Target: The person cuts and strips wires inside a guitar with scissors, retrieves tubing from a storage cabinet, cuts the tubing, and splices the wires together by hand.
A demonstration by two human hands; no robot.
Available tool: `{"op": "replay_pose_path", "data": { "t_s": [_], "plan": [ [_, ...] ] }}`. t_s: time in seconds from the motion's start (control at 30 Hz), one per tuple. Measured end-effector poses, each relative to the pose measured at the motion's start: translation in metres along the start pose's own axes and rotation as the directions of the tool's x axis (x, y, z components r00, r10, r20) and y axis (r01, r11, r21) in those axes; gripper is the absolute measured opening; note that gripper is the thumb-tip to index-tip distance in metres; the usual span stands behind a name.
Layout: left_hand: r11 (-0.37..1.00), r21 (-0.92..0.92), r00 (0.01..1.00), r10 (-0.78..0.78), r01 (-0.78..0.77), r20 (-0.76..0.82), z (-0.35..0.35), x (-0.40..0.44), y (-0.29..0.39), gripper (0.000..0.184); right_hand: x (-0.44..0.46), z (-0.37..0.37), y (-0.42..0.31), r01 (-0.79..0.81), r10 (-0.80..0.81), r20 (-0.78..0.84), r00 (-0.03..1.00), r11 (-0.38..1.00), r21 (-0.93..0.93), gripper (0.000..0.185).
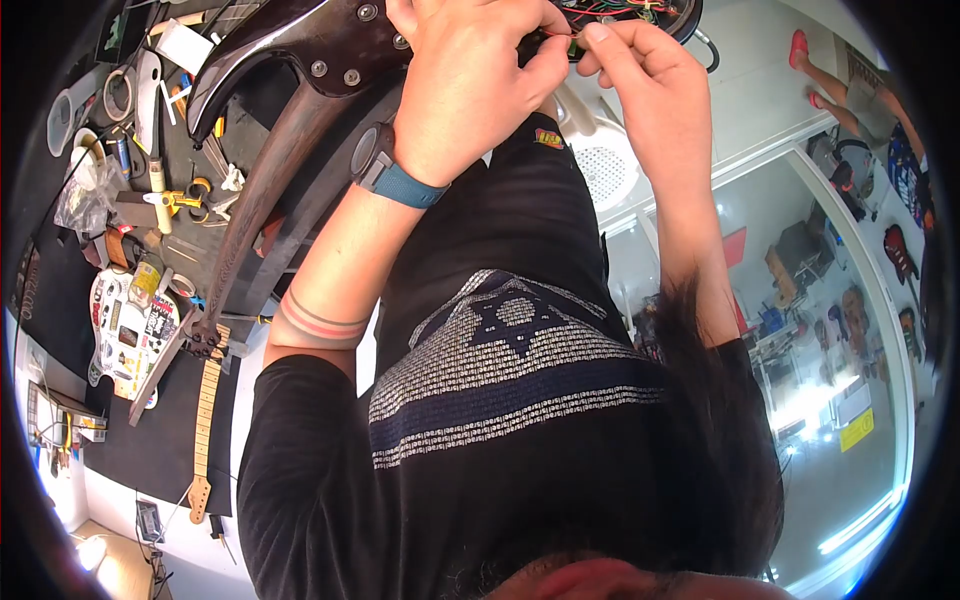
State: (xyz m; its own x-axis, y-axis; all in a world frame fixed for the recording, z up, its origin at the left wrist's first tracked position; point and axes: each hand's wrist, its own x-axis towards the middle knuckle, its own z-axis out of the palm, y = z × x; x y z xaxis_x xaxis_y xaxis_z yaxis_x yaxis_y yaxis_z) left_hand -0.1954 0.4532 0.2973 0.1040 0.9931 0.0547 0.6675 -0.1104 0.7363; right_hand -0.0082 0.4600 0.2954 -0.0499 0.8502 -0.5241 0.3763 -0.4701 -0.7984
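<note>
A dark glossy electric guitar (262,38) lies face down at the top of the view, its neck (262,190) running toward the lower left. Colored wires (640,12) show in an opened cavity in its body. My left hand (470,75), with a watch on its wrist, is over the guitar, thumb and index finger curled close to the cavity. My right hand (650,80) pinches a thin red wire (572,36) between thumb and fingertips. That wire runs across to the left fingertips, where the exact hold is partly hidden.
On the left, a dark workbench (130,450) carries tape rolls, yellow-handled tools (180,200) and a sticker-covered guitar body (130,335). A light wooden neck (205,430) lies nearby. A white perforated stool seat (603,175) is below the right hand. Another person's legs (835,95) show at upper right.
</note>
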Motion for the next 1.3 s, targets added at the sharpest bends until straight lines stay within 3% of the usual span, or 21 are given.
{"op": "replay_pose_path", "data": {
  "t_s": [0.07,0.17,0.2,0.3,0.37,0.57,0.67,0.87,1.0,1.1,1.17,1.3],
  "plan": [
    [0.999,-0.028,0.999,0.030,-0.031,-0.043,0.003,-0.001,-0.005,0.007,0.000,-0.003,-0.004,-0.017,0.015,-0.048,0.999,0.998,-0.054,0.021],
    [0.994,-0.026,0.989,0.100,-0.103,-0.108,0.010,-0.003,-0.012,0.008,0.004,-0.005,-0.012,0.362,-0.363,0.040,0.931,0.903,-0.231,0.009],
    [0.991,-0.018,0.983,0.128,-0.131,-0.129,0.011,-0.003,-0.013,0.008,0.004,-0.006,-0.012,0.380,-0.376,0.065,0.924,0.890,-0.253,0.010],
    [0.999,-0.033,1.000,0.009,-0.009,0.005,-0.003,0.002,-0.003,0.008,0.009,-0.008,-0.008,0.436,-0.419,0.119,0.900,0.858,-0.272,0.010],
    [0.998,-0.043,0.998,0.047,-0.049,-0.036,0.003,0.001,-0.009,0.008,0.011,-0.008,-0.002,0.474,-0.457,0.126,0.881,0.852,-0.221,0.010],
    [0.998,-0.044,0.998,0.051,-0.053,-0.032,0.002,0.002,-0.008,0.009,0.012,-0.009,-0.004,0.487,-0.472,0.122,0.873,0.847,-0.211,0.007],
    [0.997,-0.038,0.996,0.070,-0.072,-0.053,0.005,0.001,-0.011,0.009,0.017,-0.010,-0.001,0.594,-0.572,0.170,0.802,0.737,-0.322,0.008],
    [0.998,-0.043,0.999,0.040,-0.041,-0.024,0.001,0.003,-0.008,0.009,0.016,-0.011,-0.007,0.624,-0.605,0.180,0.776,0.693,-0.361,0.010],
    [1.000,0.004,1.000,0.008,-0.009,0.025,-0.004,0.005,-0.003,0.007,0.017,-0.011,-0.009,0.598,-0.580,0.165,0.798,0.726,-0.340,0.009],
    [0.996,0.037,0.996,0.080,-0.079,-0.029,0.002,0.004,-0.013,0.006,0.018,-0.010,-0.005,0.599,-0.582,0.150,0.799,0.747,-0.290,0.007],
    [0.999,-0.024,1.000,0.022,-0.022,-0.003,-0.006,0.007,-0.004,0.006,0.018,-0.009,-0.002,0.569,-0.554,0.129,0.822,0.796,-0.207,0.006],
    [0.999,-0.038,1.000,0.002,-0.002,0.012,-0.008,0.008,0.001,0.006,0.018,-0.008,0.001,0.570,-0.564,0.100,0.820,0.787,-0.234,0.005]
  ]
}}
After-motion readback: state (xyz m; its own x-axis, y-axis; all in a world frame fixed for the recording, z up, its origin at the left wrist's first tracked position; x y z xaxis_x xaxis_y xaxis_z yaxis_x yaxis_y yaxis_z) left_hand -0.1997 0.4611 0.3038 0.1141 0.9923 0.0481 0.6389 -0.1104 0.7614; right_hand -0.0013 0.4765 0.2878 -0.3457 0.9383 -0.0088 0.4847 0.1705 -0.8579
